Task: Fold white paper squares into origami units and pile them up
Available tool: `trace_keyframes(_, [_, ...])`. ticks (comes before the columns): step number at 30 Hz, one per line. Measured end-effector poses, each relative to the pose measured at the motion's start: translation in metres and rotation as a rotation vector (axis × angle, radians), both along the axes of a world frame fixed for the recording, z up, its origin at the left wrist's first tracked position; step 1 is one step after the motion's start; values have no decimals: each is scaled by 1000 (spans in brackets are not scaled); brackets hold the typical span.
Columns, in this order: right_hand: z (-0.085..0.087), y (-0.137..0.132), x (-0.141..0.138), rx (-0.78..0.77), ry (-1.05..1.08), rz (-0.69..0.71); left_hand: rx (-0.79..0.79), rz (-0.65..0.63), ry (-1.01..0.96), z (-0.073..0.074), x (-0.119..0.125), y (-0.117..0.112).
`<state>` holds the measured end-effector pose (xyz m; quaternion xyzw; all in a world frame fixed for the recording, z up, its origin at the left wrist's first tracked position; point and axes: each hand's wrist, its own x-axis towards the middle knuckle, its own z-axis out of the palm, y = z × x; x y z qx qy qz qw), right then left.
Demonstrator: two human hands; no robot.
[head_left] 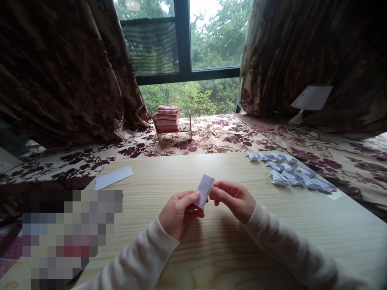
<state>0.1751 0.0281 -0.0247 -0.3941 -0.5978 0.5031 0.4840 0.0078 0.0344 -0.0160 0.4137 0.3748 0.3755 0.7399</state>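
A small folded piece of white paper [206, 188] is held up over the middle of the table. My left hand [183, 209] pinches its lower left part, thumb on top and fingers beneath. My right hand [234, 198] is closed at the paper's right edge, thumb and forefinger together on its upper right side. The right hand's other fingers are curled and partly hidden. Toward the table's far right lie several folded white paper pieces [284, 171] in rows. A flat white paper strip [114, 177] rests at the far left.
The pale wooden table [145, 257] stands before a ledge with flowered cloth [211, 135]. On the ledge are a small wooden stand [159, 137] bearing stacked pink and white cloths [167, 119] and a white lamp [313, 98]. A blurred-out area covers the table's left side.
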Motion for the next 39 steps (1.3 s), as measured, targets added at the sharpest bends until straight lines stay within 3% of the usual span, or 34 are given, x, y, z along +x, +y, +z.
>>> trace_keyframes(4, [0,0,0,-12,-13,-22,68,42,59,2,0,-1])
trace_keyframes(7, [-3,0,0,-40,-33,-51,299,101,227,5,0,-4])
trace_keyframes(10, [-6,2,-1,-40,-23,-58,476,57,376,7,2,-8])
trace_keyframes(15, [-9,2,-3,-34,-38,-41,425,71,333,5,5,-11])
trace_keyframes(23, [0,-6,-7,-44,-29,18,623,50,563,9,3,-16])
trace_keyframes(27, [8,-12,-10,54,-142,-123,691,10,552,13,3,-18])
trace_keyframes(32, [3,-11,-16,130,-195,-205,675,71,684,17,6,-17])
trace_keyframes(36, [-1,3,-2,54,-136,-276,709,34,740,16,3,-15])
trace_keyframes(39, [0,10,11,19,-87,-416,607,10,723,14,-3,-12])
